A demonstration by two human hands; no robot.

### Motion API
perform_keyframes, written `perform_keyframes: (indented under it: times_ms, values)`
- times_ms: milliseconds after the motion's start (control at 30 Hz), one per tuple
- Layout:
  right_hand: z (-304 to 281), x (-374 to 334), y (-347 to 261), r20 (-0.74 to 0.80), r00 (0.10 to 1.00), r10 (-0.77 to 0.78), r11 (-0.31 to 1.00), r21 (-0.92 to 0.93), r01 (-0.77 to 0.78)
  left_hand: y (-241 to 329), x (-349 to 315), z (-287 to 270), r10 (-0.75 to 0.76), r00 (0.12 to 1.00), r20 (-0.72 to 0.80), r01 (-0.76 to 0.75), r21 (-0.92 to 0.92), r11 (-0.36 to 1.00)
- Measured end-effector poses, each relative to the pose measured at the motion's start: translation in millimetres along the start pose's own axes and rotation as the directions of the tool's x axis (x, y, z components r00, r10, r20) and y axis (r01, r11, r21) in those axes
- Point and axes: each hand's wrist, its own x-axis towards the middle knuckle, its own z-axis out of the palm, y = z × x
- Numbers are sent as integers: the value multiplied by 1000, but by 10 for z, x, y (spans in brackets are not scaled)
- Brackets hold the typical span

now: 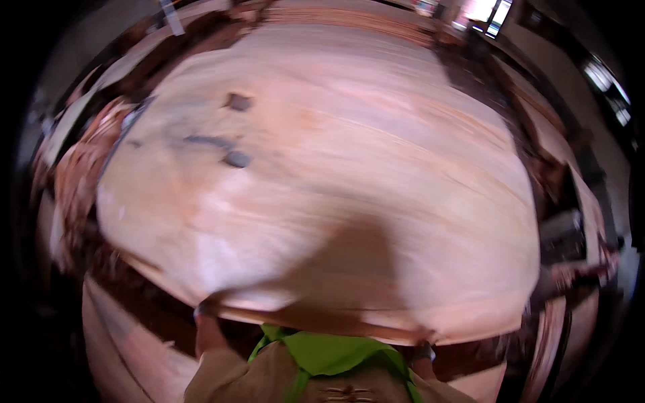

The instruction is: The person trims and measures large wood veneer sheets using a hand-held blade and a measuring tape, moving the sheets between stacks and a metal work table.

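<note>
A broad, pale sheet of wood veneer point(443, 221) fills the middle of the head view, blurred by motion. Two dark knots and a grey streak mark its left half. At its near edge, left of my body, my left hand point(209, 306) grips the rim, the fingers smeared. Farther right along that same edge my right hand point(424, 337) also holds the sheet, its wrist partly hidden below. A shadow falls across the near part of the veneer.
Torn reddish veneer strips point(91, 171) are heaped at the left. Another pale sheet point(127, 342) lies low at the near left. Beyond the right edge are a dark box-like object point(563, 236) and more veneer pieces point(551, 342). A bright window point(489, 15) shows at the far right.
</note>
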Motion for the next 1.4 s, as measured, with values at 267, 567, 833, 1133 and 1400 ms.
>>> perform_keyframes:
  times_ms: [267,567,833,1133,1400]
  values:
    - [1966,-559,99,284,957,59,985,-173,-9,-434,1170,-602,-726,660,-193,-547,-786,-289]
    - [3768,-1254,475,393,914,-100,983,-102,151,-1043,1799,-2086,-322,947,11,-259,-567,-782]
    - [3482,-498,520,259,955,-143,950,-234,205,-1613,2010,-2099,-260,960,-105,-222,-850,-477]
    - [3719,-1023,346,-6,916,-400,899,-195,391,-1699,1788,-2055,-231,952,-201,-301,-747,-593]
    - [4325,-1701,-268,-165,740,-652,744,-330,582,-2288,2125,-1408,-299,869,-393,-476,-830,-291]
